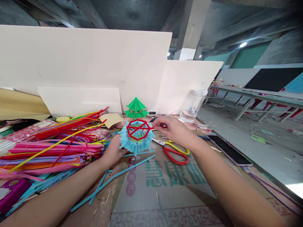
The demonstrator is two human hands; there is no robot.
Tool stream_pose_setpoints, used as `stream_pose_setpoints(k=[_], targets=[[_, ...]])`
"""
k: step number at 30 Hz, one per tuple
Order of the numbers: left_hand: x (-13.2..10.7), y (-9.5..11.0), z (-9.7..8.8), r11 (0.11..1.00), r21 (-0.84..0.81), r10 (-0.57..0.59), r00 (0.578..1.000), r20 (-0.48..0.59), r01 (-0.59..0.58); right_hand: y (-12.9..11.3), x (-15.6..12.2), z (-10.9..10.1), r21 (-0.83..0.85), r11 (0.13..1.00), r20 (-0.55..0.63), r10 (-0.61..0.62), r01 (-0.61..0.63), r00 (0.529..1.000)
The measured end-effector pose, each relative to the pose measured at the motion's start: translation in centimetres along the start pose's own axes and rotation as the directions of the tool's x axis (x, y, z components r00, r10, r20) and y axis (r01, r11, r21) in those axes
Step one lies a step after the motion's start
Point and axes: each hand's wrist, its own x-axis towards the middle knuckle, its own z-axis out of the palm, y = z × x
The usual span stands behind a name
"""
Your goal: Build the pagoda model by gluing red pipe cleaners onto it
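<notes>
My left hand point(112, 152) is closed on the left edge of a round, fringed light blue pipe-cleaner piece point(136, 148). A red pipe-cleaner frame point(139, 128), a many-sided ring crossed by spokes, lies over its top. From the right, my right hand point(174, 128) pinches the right end of this red frame between thumb and fingers. Just behind stands a small green pipe-cleaner roof point(136, 106) with upturned eaves; its lower part is hidden by the blue piece. Scissors point(159, 142) with one red and one yellow handle lie below my right hand.
Bundles of coloured pipe cleaners point(61, 148) cover the left side. Loose blue pipe cleaners point(113, 181) lie in front. A phone point(229, 150) rests near the right edge. A clear plastic jar point(193, 105), a small digital display point(152, 112) and white boards point(82, 60) stand behind.
</notes>
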Motion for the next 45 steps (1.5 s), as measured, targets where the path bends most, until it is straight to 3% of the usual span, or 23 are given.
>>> stream_pose_setpoints(k=[11,20,24,27,33,38,45], targets=[[0.2,0.4,-0.2,0.999,-0.045,-0.023,1.000,-0.003,0.023,0.8,-0.1,0.7,0.025,0.996,0.008,0.091,-0.091,0.996],[0.0,-0.6,0.5,0.984,-0.106,-0.139,0.990,0.016,0.140,-1.6,-1.1,-4.0,-0.130,0.983,-0.291,0.084,-0.126,0.953],[0.0,-0.9,0.9,0.976,-0.142,-0.165,0.986,0.035,0.168,-4.6,-2.0,-5.6,-0.137,0.986,-0.314,0.045,-0.093,0.948],[0.2,-0.7,0.7,0.970,-0.153,-0.184,0.982,0.045,0.189,-5.6,-2.0,-5.9,-0.166,0.984,-0.253,0.017,-0.061,0.967],[0.3,-0.6,0.6,0.964,-0.162,-0.200,0.977,0.070,0.209,-3.3,-1.8,-3.5,-0.237,0.972,-0.048,-0.014,0.002,0.999],[0.1,-1.0,0.9,0.965,-0.159,-0.201,0.977,0.065,0.209,-1.0,-0.5,0.1,-0.369,0.918,-0.037,-0.168,0.143,0.985],[0.2,-0.8,0.7,0.969,-0.135,-0.200,0.978,0.057,0.206,1.5,2.1,3.5,-0.352,0.928,-0.070,-0.159,0.125,0.985]])
